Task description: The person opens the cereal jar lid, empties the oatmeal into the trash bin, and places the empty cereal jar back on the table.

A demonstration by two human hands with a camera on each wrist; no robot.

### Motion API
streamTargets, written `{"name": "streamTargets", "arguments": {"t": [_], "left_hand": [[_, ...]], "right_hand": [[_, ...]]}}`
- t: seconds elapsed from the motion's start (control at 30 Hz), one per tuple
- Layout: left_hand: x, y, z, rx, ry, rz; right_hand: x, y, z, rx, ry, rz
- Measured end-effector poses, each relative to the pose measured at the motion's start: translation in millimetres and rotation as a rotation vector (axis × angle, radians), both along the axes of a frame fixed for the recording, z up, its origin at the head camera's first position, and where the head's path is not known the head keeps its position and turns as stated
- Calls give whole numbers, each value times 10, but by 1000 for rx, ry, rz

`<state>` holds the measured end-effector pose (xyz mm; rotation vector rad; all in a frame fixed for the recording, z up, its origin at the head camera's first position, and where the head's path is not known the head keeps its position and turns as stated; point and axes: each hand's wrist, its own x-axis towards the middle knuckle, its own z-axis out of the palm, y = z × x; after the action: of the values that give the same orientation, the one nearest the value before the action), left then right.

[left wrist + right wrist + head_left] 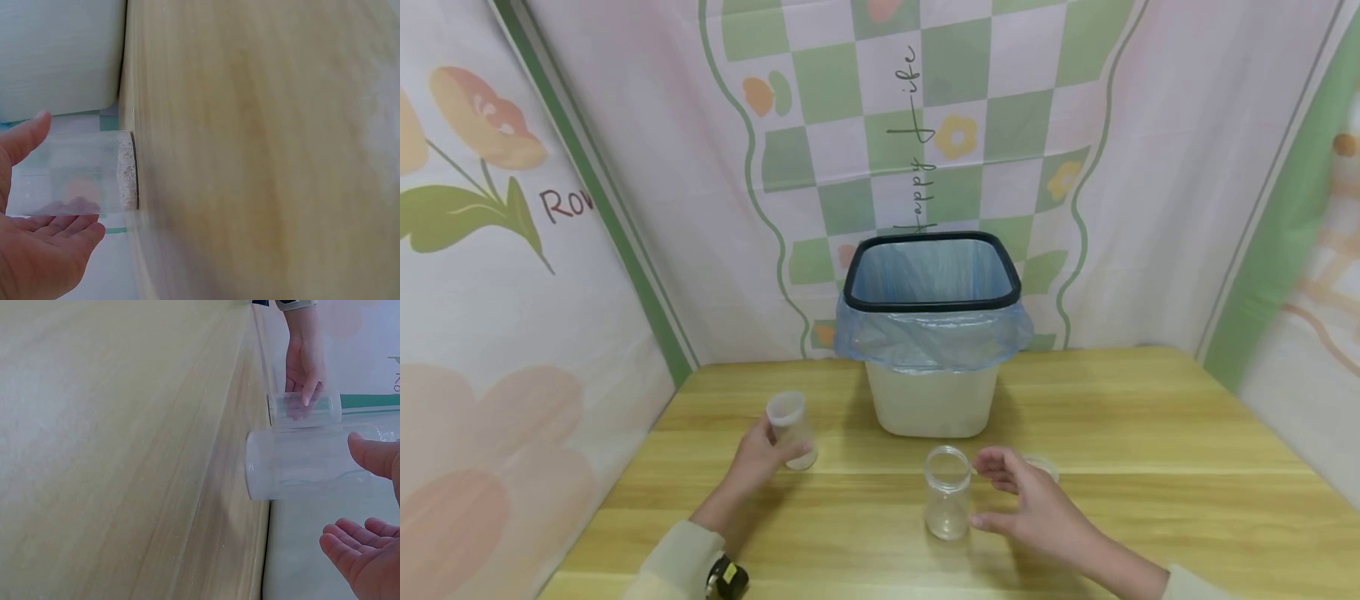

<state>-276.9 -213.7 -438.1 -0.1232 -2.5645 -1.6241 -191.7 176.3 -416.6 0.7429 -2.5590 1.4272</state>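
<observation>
On the left of the table stands a clear, cylindrical plastic jar (791, 421) with a frosted-looking rim. My left hand (758, 457) is around its side, thumb in front and fingers behind. In the left wrist view that jar (75, 175) shows a pale, grainy band at its base, and the thumb and fingers are spread. A second clear jar (947, 500), upright with its mouth uncovered, stands near the table's middle. Beside it, to the right, is my right hand (1033, 504), fingers and thumb apart, holding nothing. Whether the right thumb touches the jar is unclear.
Behind the jars stands a white bin (934, 404) with a black rim and a blue bag liner (925, 333). A clear round piece (1045, 468) lies partly hidden behind the right hand. Printed curtains (827, 150) hang along the wooden table's (1150, 417) back and sides.
</observation>
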Motion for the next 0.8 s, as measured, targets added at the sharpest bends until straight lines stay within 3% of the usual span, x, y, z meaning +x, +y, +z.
{"name": "streamTargets", "arguments": {"t": [0.23,0.37,0.57,0.8], "left_hand": [[17,5,1,-22,-1,19],[46,4,18,11,5,13],[141,42,100,57,28,-15],[291,173,209,43,109,-63]], "right_hand": [[24,-8,34,-30,-32,-6],[36,-6,68,-54,-38,-15],[51,22,141,-70,21,-35],[67,42,254,-78,88,-50]]}}
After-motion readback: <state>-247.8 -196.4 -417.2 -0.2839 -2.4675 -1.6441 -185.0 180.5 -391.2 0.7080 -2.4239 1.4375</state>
